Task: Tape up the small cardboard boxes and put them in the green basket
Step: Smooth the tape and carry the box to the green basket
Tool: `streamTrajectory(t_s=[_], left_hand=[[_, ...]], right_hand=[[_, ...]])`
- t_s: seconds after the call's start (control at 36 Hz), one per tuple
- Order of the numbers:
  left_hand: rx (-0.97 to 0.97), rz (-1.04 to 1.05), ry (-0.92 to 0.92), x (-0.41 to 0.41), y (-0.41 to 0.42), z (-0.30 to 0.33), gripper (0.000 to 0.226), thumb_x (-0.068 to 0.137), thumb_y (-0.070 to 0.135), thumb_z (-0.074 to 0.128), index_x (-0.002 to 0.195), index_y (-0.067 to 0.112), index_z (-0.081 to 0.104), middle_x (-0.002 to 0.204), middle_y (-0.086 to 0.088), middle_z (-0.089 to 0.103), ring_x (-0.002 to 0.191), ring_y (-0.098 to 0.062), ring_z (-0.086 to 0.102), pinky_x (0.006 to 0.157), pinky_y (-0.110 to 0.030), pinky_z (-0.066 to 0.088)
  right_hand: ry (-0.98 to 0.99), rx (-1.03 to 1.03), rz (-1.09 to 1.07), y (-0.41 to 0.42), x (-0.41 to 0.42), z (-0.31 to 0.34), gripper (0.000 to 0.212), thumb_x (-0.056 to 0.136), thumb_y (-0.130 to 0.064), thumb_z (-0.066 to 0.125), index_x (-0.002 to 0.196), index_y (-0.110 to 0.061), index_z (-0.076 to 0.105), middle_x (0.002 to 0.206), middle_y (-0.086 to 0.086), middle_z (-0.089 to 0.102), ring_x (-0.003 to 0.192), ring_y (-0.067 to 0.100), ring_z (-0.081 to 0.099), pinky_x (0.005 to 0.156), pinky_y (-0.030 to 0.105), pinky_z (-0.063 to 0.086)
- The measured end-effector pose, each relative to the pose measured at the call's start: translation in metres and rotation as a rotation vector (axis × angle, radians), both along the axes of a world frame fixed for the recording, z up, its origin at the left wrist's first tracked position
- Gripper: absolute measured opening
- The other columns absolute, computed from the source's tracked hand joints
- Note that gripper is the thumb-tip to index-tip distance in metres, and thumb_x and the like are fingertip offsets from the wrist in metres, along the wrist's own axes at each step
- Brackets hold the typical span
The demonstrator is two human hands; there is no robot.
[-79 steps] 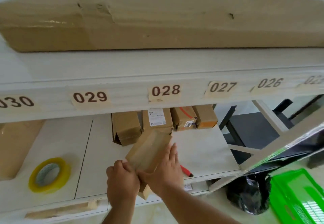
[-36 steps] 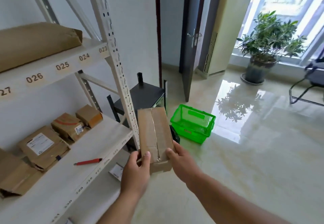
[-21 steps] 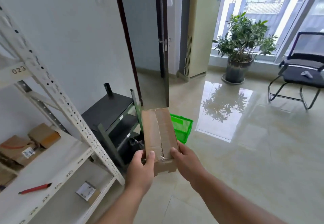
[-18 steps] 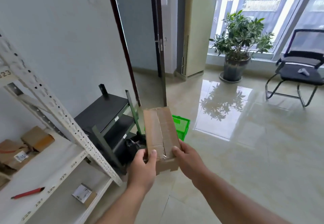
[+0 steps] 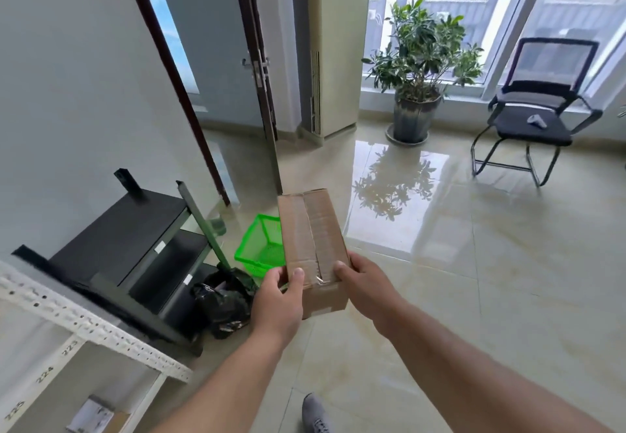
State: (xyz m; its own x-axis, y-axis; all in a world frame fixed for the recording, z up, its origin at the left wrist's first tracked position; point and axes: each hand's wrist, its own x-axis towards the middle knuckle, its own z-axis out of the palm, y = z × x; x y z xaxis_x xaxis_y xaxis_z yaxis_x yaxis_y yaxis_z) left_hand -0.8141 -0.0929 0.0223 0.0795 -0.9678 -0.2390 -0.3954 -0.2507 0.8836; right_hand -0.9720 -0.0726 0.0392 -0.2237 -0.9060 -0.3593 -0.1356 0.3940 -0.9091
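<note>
I hold a small brown cardboard box [image 5: 313,239] out in front of me, its top seam closed with clear tape. My left hand [image 5: 279,300] grips its near left corner, thumb on top. My right hand [image 5: 362,283] grips the near right side. The green basket [image 5: 259,246] stands on the floor beyond and to the left of the box, which hides its right part. The box is in the air, above and nearer to me than the basket.
A white shelf rack [image 5: 84,327] with a small labelled box [image 5: 96,419] fills the lower left. A black stand [image 5: 135,239] and a black bag [image 5: 223,300] sit beside the basket. Further off are a door [image 5: 257,67], a potted plant [image 5: 420,70] and a chair [image 5: 535,107]. My shoe [image 5: 315,414] is on the tiled floor.
I have turned away from the shelf to the right, carrying the taped box in both hands. The basket now lies partly behind the box, and the shelf has slid out at the left.
</note>
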Motion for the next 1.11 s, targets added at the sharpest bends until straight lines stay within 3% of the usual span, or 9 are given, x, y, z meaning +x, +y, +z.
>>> streamTrajectory(t_s=[0.08, 0.19, 0.36, 0.78, 0.97, 1.11], left_hand=[[-0.001, 0.008, 0.023, -0.015, -0.027, -0.009, 0.022, 0.097, 0.043, 0.058, 0.105, 0.023, 0.064, 0.099, 0.01, 0.07, 0.093, -0.013, 0.065, 0.087, -0.037, 0.053], [0.013, 0.005, 0.032, -0.03, -0.061, -0.014, 0.02, 0.098, 0.044, 0.055, 0.101, 0.025, 0.062, 0.096, 0.017, 0.066, 0.092, -0.008, 0.062, 0.081, -0.03, 0.048], [0.034, 0.025, 0.012, -0.051, -0.111, -0.014, 0.015, 0.099, 0.044, 0.054, 0.101, 0.03, 0.058, 0.094, 0.018, 0.062, 0.092, -0.012, 0.059, 0.077, -0.026, 0.04], [0.077, 0.174, -0.01, -0.142, -0.205, -0.013, 0.027, 0.098, 0.046, 0.053, 0.113, 0.025, 0.063, 0.107, 0.012, 0.067, 0.097, -0.014, 0.062, 0.078, -0.027, 0.042], [0.086, 0.286, -0.013, -0.213, -0.247, -0.014, 0.028, 0.097, 0.044, 0.055, 0.111, 0.022, 0.064, 0.107, 0.009, 0.069, 0.097, -0.015, 0.063, 0.079, -0.027, 0.044], [0.113, 0.342, -0.042, -0.251, -0.269, -0.016, 0.026, 0.098, 0.043, 0.054, 0.111, 0.021, 0.062, 0.103, 0.011, 0.064, 0.093, -0.014, 0.058, 0.075, -0.024, 0.037]], right_hand=[[0.011, 0.004, 0.014, -0.029, -0.014, -0.004, 0.027, 0.1, -0.021, 0.051, 0.117, -0.029, 0.071, 0.105, -0.008, 0.077, 0.094, 0.009, 0.072, 0.071, 0.02, 0.053], [0.007, 0.014, 0.022, -0.064, -0.028, -0.004, 0.024, 0.101, -0.017, 0.051, 0.108, -0.025, 0.073, 0.098, -0.005, 0.078, 0.075, 0.001, 0.068, 0.061, 0.014, 0.049], [0.033, 0.042, 0.05, -0.118, -0.049, -0.003, 0.024, 0.099, -0.019, 0.052, 0.105, -0.027, 0.074, 0.095, -0.007, 0.078, 0.081, 0.007, 0.068, 0.072, 0.024, 0.052], [-0.006, 0.065, 0.217, -0.242, -0.143, -0.016, 0.024, 0.097, -0.018, 0.052, 0.107, -0.023, 0.074, 0.099, 0.001, 0.078, 0.087, 0.014, 0.069, 0.076, 0.031, 0.052], [0.046, 0.087, 0.329, -0.303, -0.21, -0.019, 0.02, 0.096, -0.021, 0.054, 0.102, -0.02, 0.073, 0.099, 0.004, 0.076, 0.079, 0.013, 0.065, 0.068, 0.029, 0.049], [0.074, 0.124, 0.391, -0.336, -0.245, -0.022, 0.019, 0.095, -0.022, 0.054, 0.101, -0.02, 0.071, 0.096, 0.003, 0.075, 0.074, 0.011, 0.062, 0.06, 0.025, 0.046]])
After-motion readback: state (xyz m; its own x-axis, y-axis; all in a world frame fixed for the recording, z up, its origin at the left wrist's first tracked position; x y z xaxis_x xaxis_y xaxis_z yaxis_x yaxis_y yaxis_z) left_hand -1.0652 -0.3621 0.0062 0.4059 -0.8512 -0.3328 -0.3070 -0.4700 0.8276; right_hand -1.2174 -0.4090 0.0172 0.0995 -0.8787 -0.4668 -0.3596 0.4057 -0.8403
